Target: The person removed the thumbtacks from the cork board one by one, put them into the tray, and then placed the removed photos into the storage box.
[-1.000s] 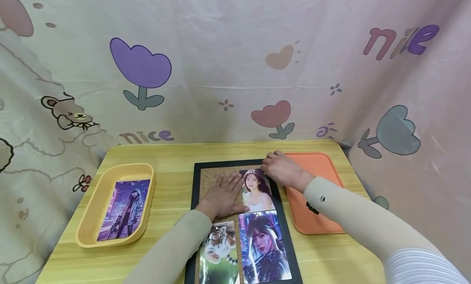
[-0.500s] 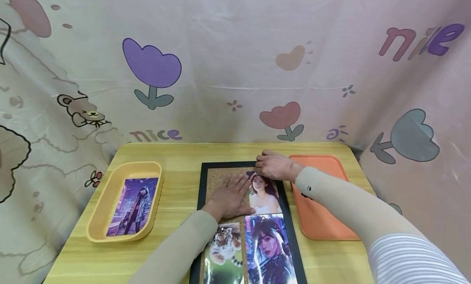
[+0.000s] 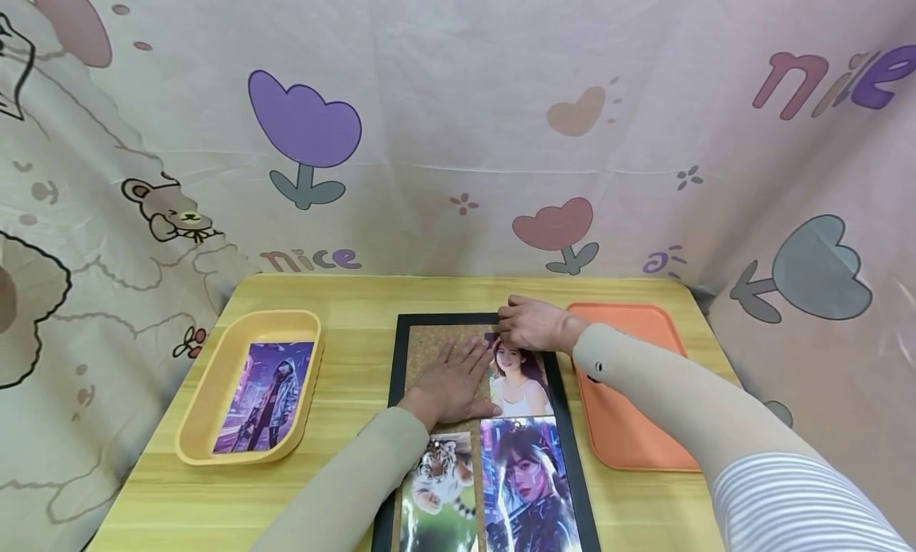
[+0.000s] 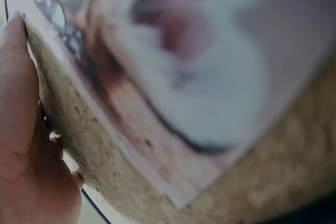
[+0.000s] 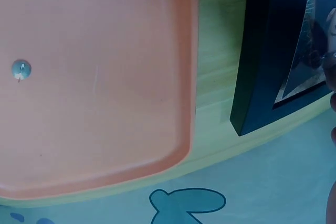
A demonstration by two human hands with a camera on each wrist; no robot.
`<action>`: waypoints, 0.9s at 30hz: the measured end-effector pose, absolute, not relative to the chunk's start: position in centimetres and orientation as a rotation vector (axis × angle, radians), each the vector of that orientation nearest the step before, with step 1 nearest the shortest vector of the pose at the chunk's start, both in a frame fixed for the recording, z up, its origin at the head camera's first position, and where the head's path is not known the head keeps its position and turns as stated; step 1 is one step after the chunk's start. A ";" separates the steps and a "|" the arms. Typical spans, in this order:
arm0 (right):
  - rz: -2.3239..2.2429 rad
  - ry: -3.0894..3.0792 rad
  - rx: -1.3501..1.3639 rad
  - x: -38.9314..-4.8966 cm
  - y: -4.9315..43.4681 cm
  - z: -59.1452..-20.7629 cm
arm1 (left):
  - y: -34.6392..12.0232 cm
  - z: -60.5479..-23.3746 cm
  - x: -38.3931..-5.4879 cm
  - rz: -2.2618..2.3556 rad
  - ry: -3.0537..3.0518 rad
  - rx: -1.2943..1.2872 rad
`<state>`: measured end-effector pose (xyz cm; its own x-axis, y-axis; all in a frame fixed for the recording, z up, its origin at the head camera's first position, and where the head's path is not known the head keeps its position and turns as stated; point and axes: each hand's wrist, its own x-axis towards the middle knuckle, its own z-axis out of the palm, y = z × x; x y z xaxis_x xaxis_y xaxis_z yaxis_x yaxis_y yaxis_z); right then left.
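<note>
A black-framed cork board (image 3: 428, 345) lies on the table. My left hand (image 3: 449, 383) rests flat on it, fingers spread, fingertips at the left edge of a photo of a woman in white (image 3: 518, 393). Over that photo's top edge, my right hand (image 3: 535, 323) bends its fingers against the board; what lies under the fingertips is hidden. Below are a tiger photo (image 3: 442, 480) and a purple-blue photo of a dark-haired woman (image 3: 529, 488), each with a small tack near its top. The left wrist view shows the tiger photo (image 4: 194, 77) blurred beside my hand (image 4: 26, 145).
To the left, a yellow tray (image 3: 196, 393) holds a purple photo of a hooded figure (image 3: 268, 397). An orange tray (image 3: 637, 409) stands close to the board's right side; a metal thumbtack (image 5: 21, 70) lies in it. A patterned curtain (image 3: 429, 138) hangs behind the table.
My right hand has shifted slightly left along the photo's top edge, from its corner, between the first and second frames. My left hand stays on the board. The head view has swung slightly left.
</note>
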<state>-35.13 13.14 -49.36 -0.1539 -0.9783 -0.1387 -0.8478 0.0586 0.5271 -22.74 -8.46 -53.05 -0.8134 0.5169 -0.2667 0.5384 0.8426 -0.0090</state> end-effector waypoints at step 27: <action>-0.898 -2.006 1.877 -35.7 12.1 -49.3 | -8.3 -53.2 -22.9 -0.170 2.760 0.803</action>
<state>-35.72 12.10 -49.25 -0.1383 -0.9645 -0.2248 -0.8102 -0.0204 0.5858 -22.91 -8.31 -53.20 -0.8129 0.5104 -0.2806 0.5409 0.8402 -0.0390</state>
